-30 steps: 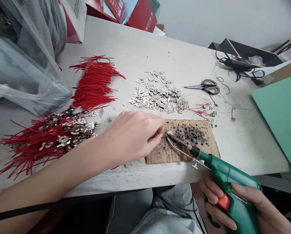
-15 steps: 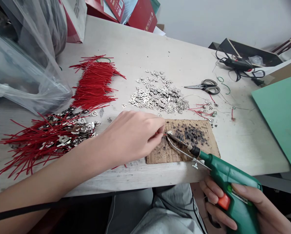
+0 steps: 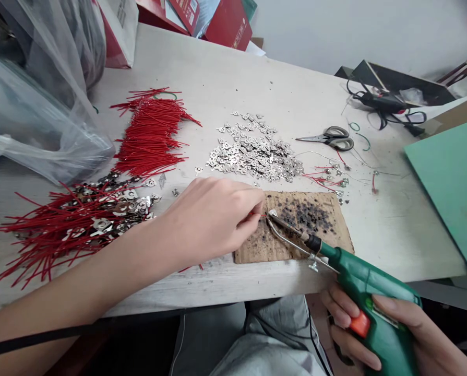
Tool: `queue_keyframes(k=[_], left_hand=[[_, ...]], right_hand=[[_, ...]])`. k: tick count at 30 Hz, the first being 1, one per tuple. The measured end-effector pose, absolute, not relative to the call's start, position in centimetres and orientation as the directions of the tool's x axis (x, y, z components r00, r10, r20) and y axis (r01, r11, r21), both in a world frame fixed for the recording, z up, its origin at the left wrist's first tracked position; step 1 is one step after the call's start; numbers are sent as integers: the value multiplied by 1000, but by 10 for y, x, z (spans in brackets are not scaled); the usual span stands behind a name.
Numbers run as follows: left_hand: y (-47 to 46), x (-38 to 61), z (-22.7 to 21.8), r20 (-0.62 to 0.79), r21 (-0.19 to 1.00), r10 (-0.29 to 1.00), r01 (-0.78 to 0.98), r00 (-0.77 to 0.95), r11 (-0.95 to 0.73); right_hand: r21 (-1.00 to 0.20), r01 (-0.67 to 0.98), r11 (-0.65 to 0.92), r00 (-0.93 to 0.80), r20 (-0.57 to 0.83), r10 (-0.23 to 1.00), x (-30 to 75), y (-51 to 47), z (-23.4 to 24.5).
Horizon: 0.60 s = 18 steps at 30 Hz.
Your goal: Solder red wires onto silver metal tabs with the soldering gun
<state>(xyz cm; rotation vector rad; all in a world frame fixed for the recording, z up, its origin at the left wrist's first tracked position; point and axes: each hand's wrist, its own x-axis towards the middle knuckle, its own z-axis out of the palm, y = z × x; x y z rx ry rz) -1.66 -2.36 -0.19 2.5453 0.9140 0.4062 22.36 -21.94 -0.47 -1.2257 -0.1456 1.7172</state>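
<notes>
My left hand (image 3: 221,216) pinches a short red wire (image 3: 262,215) at the left side of a scorched cardboard piece (image 3: 252,250). Most of the wire is hidden by my fingers. Its end meets a small metal tab (image 3: 272,213) lying on the cardboard. In my right hand (image 3: 358,318) is a green soldering gun (image 3: 378,282) with an orange trigger, a finger resting around it. The gun's tip (image 3: 282,222) and its bent feed tube (image 3: 284,239) reach the tab and the wire end.
Metal tabs (image 3: 252,154) lie heaped behind the cardboard. Bundled red wires (image 3: 151,136) and a pile of wired tabs (image 3: 61,224) are at left, near a plastic bag (image 3: 76,104). Scissors (image 3: 337,138), wire scraps (image 3: 327,180) and a green board (image 3: 448,183) are at right.
Both hands, the soldering gun and the tab hold nearly the same positions. Only a very slight shift of the view shows.
</notes>
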Motion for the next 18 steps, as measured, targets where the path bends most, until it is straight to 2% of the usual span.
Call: queue_keyframes(k=[18], left_hand=[[-22, -17, -2, 145, 461, 650, 530, 746, -712]], right_hand=[[-558, -649, -518, -10, -674, 739, 226, -222, -9]])
